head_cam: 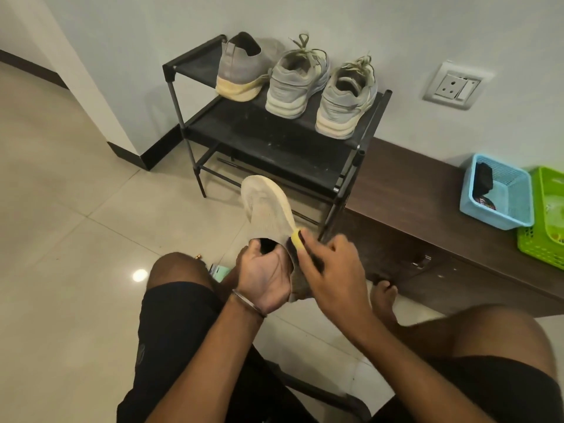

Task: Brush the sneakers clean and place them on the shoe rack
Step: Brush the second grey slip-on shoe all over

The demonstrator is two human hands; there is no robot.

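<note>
Grey knit with a cream sole, the sneaker [268,209] is held up in front of the person's knees, toe pointing away toward the shoe rack [274,138] and tilted up. The left hand [264,274] grips it at the collar, thumb hooked into the opening and palm turned up, with a metal bangle [248,303] on the wrist. The right hand [323,267] has its fingers curled round a brush [297,239] with a yellow end, which is pressed against the side of the sneaker near the heel. On the top shelf of the black rack stand three more shoes with heels facing out: a matching grey slip-on [241,68] at the left and two grey laced trainers [323,87] beside it. To the right, a blue basket [500,193] and a green basket [546,209] sit side by side on a low brown bench [412,190] against the wall. A bare foot [384,297] rests on the tiled floor [61,178].
</note>
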